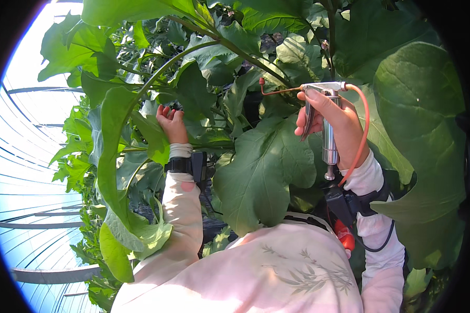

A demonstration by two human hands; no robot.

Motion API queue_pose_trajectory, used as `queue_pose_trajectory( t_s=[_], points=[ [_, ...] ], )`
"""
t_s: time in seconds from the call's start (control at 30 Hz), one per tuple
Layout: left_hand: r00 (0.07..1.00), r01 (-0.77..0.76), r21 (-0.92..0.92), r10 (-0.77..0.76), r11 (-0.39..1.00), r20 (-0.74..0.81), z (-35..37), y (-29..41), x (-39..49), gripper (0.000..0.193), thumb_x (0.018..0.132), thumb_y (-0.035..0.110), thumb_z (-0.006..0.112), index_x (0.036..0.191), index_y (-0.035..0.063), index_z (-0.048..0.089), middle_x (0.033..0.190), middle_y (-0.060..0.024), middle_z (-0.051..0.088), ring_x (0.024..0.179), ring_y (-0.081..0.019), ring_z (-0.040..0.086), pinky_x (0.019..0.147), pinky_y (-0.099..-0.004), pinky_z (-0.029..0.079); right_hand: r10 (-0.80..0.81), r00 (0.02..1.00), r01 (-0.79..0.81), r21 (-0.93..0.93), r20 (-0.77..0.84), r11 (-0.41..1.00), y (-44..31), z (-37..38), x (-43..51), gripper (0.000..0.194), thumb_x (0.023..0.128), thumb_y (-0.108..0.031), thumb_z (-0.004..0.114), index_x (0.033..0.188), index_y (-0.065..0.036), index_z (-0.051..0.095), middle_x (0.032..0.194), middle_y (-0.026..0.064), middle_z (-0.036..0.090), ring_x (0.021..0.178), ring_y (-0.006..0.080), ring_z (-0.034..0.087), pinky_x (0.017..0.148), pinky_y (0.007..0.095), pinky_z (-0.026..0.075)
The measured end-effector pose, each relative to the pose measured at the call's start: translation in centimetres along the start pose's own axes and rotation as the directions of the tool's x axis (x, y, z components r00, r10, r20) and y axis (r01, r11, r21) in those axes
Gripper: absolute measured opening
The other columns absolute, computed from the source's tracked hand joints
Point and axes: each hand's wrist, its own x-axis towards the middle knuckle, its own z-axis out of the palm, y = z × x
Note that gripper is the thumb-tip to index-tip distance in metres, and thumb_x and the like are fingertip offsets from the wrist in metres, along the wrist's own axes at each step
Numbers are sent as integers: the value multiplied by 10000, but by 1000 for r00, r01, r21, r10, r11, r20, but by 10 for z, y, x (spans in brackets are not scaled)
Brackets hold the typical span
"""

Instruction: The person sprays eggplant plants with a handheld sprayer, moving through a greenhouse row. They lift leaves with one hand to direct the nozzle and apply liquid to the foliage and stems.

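My right hand (pixel 337 117) is closed round a metal hand sprayer (pixel 329 133) with a pistol-style lever, held upright at the right. From its top a thin copper-coloured nozzle tube (pixel 280 92) points left and ends in a small red tip. An orange-red hose (pixel 366 129) curves from its back down past my wrist. At left centre, my left hand (pixel 173 123) is raised among the leaves of an eggplant-like plant (pixel 264 168), fingers curled. Leaves lie close behind its fingertips, and whether it touches or holds any of them is unclear.
Large leaves (pixel 419 98) crowd the right side, and a thick branching stem (pixel 243 53) crosses above my hands. A long curled leaf (pixel 113 156) hangs left of my left arm. A red bottle-like object (pixel 344 234) is at my waist. Greenhouse ribs (pixel 55 274) stand at the far left.
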Motion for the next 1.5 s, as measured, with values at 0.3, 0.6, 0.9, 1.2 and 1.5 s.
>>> queue_pose_trajectory(
  t_s=[0.3,0.6,0.9,1.2,1.5],
  points=[
    [960,163,318,-76,934,-269,-65,-53,34,538,761,52,697,1248,-59,497,1139,-157,539,973,-241,561,863,-345,500,-8,1000,10,-65,24,998,-8,-9,-2,446,969,-369,605,1141,42,609,792,102,656,690,192,662,679,311,531],
    [974,93,298,-25,950,-224,-6,-106,53,554,765,200,730,1232,-33,545,1179,-223,565,1036,-318,569,949,-389,460,10,1000,-9,-17,24,1000,-7,-8,-48,468,967,-335,620,1202,68,599,818,111,669,720,191,665,704,318,536],
    [827,103,225,-209,969,522,96,-97,11,678,844,478,685,1259,-53,609,1217,-192,670,1120,-291,636,986,-342,468,1,998,2,-46,64,999,-36,-14,-84,446,969,-283,611,1228,80,585,837,123,668,760,204,664,743,328,534],
    [536,-61,427,-331,902,776,74,-79,-143,452,927,331,621,1238,5,651,1183,-131,702,1097,-233,656,972,-339,485,43,964,12,-206,262,978,-61,-86,-150,593,901,-390,682,1252,73,564,870,164,670,830,244,658,809,363,524],
    [825,69,497,-330,865,458,-43,-125,-358,244,926,44,519,1100,71,688,981,-124,730,855,-259,699,790,-360,543,117,964,-65,-215,240,975,-109,-237,-233,412,943,-195,665,1269,40,574,999,113,690,934,217,665,874,353,514]
  ],
)
